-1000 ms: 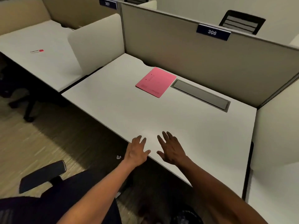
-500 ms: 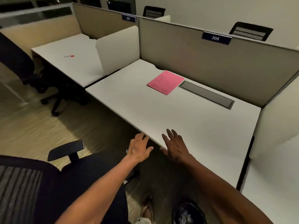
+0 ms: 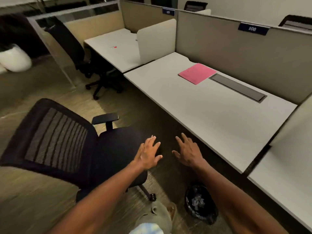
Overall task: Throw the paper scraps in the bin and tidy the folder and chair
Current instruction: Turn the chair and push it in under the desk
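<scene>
A pink folder (image 3: 197, 72) lies flat at the back of the white desk (image 3: 211, 115), beside a grey cable tray. The black mesh-backed chair (image 3: 67, 141) stands on the floor left of the desk, turned away from it. My left hand (image 3: 148, 153) hovers with fingers spread over the right edge of the chair's seat. To its right, my right hand (image 3: 187, 151) is spread open above the floor, short of the desk's front edge. A black-lined bin (image 3: 200, 202) with crumpled paper inside stands on the floor under my right forearm.
A second black chair (image 3: 81, 53) sits at the neighbouring desk (image 3: 118, 49), where a small red pen (image 3: 114, 47) lies. Beige partitions (image 3: 236, 53) wall the back and sides of the desk. My foot (image 3: 162, 211) is beside the bin.
The view has pulled back and turned left. Both hands have come off the desk's front edge and now hang over the chair seat and floor. The chair and bin have come fully into view.
</scene>
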